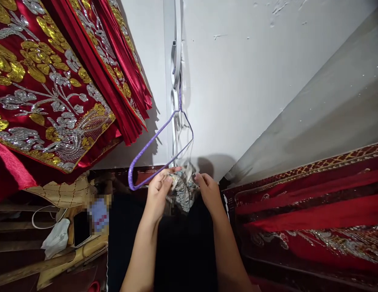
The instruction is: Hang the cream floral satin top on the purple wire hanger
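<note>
A bunched piece of patterned, pale grey-beige cloth (185, 188) is between my hands at lap height. My left hand (160, 187) pinches its left side, thumb on top. On the opposite side, my right hand (207, 187) grips the cloth's edge between thumb and fingers. Just above and left of my left hand hangs a purple clothes hanger (146, 148), hooked on a white scrolled metal rack (176, 61) against the wall. Nothing hangs on the hanger. The cloth's full shape is hidden in its folds.
Red embroidered garments (61, 89) hang at upper left. Red sequined fabric (313, 202) spreads along the right. At lower left, a bamboo seat (82, 251) holds a phone (81, 229), a white plastic bag (57, 238) and a white cable (36, 221). A white wall (231, 81) stands ahead.
</note>
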The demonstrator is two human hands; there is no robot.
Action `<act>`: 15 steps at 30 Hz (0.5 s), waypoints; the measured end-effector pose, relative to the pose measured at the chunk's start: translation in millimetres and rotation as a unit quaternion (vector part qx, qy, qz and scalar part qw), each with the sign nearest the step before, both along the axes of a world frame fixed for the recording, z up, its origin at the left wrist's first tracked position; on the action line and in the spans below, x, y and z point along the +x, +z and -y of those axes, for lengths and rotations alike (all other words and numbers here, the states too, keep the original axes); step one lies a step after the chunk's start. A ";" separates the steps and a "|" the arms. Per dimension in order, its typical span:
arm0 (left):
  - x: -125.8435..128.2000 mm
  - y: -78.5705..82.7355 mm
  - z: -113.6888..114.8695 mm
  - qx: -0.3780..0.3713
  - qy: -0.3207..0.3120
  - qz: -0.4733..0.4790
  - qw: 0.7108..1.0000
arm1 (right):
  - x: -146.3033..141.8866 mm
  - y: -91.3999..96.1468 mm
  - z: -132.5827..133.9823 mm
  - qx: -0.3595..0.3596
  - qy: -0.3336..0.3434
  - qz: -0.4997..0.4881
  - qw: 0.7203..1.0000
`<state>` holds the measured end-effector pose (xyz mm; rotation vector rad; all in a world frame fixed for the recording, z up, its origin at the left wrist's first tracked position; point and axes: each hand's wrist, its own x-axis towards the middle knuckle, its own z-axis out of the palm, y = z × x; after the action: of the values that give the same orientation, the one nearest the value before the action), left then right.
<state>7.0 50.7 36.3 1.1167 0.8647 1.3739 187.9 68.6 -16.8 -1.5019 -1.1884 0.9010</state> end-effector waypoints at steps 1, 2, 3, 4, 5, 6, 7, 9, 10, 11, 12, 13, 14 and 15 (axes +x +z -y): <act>6.3 3.1 3.4 0.005 -0.004 0.003 1.000 | -3.8 6.1 2.2 0.018 0.035 -0.028 0.999; 11.1 5.6 6.1 0.014 -0.002 0.003 1.000 | -8.4 13.9 5.3 0.027 0.084 -0.062 0.994; 14.3 7.7 8.0 0.029 0.006 -0.003 1.000 | -13.0 22.5 8.9 0.030 0.135 -0.092 0.986; 15.6 9.5 9.0 0.047 0.020 -0.014 0.999 | -17.4 31.2 12.8 0.028 0.181 -0.115 0.976; 15.3 11.2 9.2 0.064 0.036 -0.029 0.997 | -21.2 39.2 16.6 0.022 0.220 -0.128 0.967; 13.8 12.8 8.7 0.079 0.052 -0.044 0.995 | -24.2 46.0 20.0 0.013 0.251 -0.132 0.959; 11.4 14.0 7.8 0.090 0.065 -0.059 0.992 | -26.6 51.1 22.7 0.004 0.276 -0.127 0.953; 5.6 14.9 5.7 0.109 0.081 -0.080 0.987 | -29.4 56.7 25.4 -0.014 0.313 -0.094 0.945; 2.7 14.4 4.9 0.114 0.083 -0.087 0.986 | -30.1 58.1 25.3 -0.024 0.326 -0.070 0.942; -0.2 13.3 4.4 0.113 0.077 -0.092 0.986 | -30.1 59.6 24.5 -0.032 0.336 -0.044 0.940; -3.1 11.8 4.2 0.103 0.066 -0.100 0.987 | -29.3 62.0 22.9 -0.037 0.346 -0.021 0.937; -6.0 10.2 4.3 0.089 0.050 -0.116 0.988 | -27.8 66.0 20.7 -0.036 0.352 -0.006 0.935; -9.0 8.8 4.7 0.072 0.026 -0.143 0.987 | -25.3 71.9 18.0 -0.025 0.354 -0.001 0.935; -12.1 8.0 5.3 0.058 -0.003 -0.179 0.982 | -22.2 79.8 14.6 -0.002 0.346 -0.006 0.938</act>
<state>-5.1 45.4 44.3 1.4860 1.0458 1.2497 165.7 53.9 63.0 -1.0704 -1.7483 1.3635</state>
